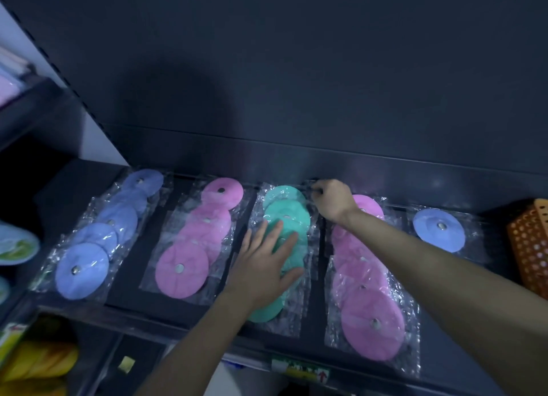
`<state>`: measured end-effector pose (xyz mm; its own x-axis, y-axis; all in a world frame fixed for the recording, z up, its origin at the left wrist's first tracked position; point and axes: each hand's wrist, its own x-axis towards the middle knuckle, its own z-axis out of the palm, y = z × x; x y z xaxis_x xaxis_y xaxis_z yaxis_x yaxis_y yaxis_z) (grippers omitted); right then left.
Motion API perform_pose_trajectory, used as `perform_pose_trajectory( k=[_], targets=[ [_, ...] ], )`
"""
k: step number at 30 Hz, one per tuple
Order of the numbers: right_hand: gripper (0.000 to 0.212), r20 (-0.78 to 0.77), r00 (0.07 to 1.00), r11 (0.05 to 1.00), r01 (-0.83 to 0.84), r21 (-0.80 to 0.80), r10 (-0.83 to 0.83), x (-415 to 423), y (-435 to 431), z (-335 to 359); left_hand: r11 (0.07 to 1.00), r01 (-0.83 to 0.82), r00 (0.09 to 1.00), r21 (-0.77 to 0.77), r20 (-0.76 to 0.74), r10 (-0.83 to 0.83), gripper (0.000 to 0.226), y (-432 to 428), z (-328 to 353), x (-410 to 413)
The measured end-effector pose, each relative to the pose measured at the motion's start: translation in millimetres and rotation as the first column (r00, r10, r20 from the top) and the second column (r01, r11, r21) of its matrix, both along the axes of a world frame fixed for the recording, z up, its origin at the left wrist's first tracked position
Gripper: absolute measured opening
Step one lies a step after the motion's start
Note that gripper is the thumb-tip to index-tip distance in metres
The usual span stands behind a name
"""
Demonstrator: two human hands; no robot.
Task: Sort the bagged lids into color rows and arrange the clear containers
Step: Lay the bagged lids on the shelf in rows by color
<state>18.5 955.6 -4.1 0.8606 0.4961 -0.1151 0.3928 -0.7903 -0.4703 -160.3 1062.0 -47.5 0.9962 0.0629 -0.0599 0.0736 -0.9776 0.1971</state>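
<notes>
Round lids in clear bags lie in rows on a dark shelf (311,333). From the left: a blue row (86,265), a pink row (184,265), a teal row (286,214), a second pink row (370,321), and one single blue lid (439,229). My left hand (264,265) lies flat with fingers spread on the teal row. My right hand (332,200) is curled at the back of the shelf, pinching the top edge of a clear bag between the teal row and the right pink row. No clear containers are in view.
An orange perforated basket (530,247) stands at the shelf's right end. Packaged goods (17,244) sit at the left edge, yellow items (38,363) on the shelf below. The dark back wall (296,84) rises right behind the lids.
</notes>
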Motion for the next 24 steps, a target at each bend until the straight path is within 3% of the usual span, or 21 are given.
perform_pose_trajectory(
  k=[5,16,24],
  targets=[
    [0.016,-0.05,0.994,0.994,0.1,-0.039,-0.102,4.0,-0.6,-7.4,1.0,-0.007,0.998,0.009,-0.059,0.008,0.071,-1.0,-3.2,8.8],
    [0.021,0.04,0.995,0.995,0.089,-0.054,-0.087,-6.4,-16.2,-20.1,0.999,-0.042,0.996,0.006,-0.083,0.042,0.077,-2.4,-4.8,6.6],
    [0.025,0.004,0.998,0.998,0.067,-0.007,-0.067,-1.2,-22.6,-24.1,0.998,-0.064,0.995,-0.022,-0.073,0.062,0.075,-5.0,4.5,7.3]
  ],
)
